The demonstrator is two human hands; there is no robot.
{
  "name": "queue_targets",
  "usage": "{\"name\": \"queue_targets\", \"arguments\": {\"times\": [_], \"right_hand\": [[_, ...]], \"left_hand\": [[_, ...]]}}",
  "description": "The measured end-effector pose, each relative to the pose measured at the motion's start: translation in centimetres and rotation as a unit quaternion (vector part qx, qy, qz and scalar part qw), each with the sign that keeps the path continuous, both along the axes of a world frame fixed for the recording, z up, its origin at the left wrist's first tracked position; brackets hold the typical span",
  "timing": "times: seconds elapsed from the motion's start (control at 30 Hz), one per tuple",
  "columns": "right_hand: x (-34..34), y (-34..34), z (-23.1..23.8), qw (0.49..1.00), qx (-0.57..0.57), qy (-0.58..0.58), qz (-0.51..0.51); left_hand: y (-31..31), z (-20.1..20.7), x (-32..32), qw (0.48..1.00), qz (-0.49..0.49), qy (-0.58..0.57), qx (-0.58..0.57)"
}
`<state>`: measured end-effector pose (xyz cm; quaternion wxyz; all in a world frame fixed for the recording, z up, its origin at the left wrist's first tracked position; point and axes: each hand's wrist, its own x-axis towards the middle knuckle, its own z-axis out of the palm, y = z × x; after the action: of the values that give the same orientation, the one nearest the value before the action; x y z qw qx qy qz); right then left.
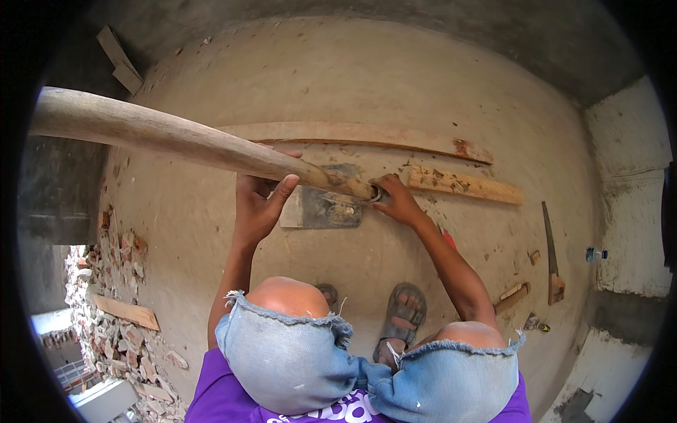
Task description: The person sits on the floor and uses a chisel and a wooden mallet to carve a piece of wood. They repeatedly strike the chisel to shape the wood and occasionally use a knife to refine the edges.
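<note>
A long, thick wooden pole (176,135) slants from the far left down to the middle. My left hand (261,201) is closed round its underside, with the thumb along the near side and fingertips showing beyond it. At the pole's right end, a dark metal ring (376,189) sits around or against the wood; which one, I cannot tell. My right hand (398,200) pinches this ring, fingers partly hidden. Beneath the pole end is a flat, worn metal blade (310,211), like that of a hoe. Whether ring and blade are joined is hidden by the pole.
Beyond my hands lie a long plank (367,134) and a shorter timber piece (465,185). A handsaw (552,261) rests at the right, with a chisel-like tool (541,326) nearer me. Brick rubble (127,338) heaps up at the left, beside a short board (127,311).
</note>
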<state>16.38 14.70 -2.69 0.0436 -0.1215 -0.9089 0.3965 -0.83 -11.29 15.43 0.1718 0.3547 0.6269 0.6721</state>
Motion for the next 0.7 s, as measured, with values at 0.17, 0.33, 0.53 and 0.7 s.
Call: {"name": "queue_targets", "arguments": {"times": [0.17,0.33,0.53,0.7], "right_hand": [[0.0,0.4,-0.1,1.0,0.01,-0.004,0.021],[-0.1,0.3,-0.2,1.0,0.014,-0.008,0.014],[-1.0,0.6,1.0,1.0,-0.012,-0.018,0.016],[-1.4,1.1,1.9,0.998,-0.006,-0.049,0.045]], "left_hand": [[0.3,-0.1,0.6,0.998,0.056,-0.008,0.014],[0.3,-0.3,1.1,0.997,0.081,-0.002,0.012],[0.4,-0.2,0.9,0.996,0.081,0.024,0.001],[1.2,-0.2,-0.4,0.995,0.096,0.011,0.009]]}}
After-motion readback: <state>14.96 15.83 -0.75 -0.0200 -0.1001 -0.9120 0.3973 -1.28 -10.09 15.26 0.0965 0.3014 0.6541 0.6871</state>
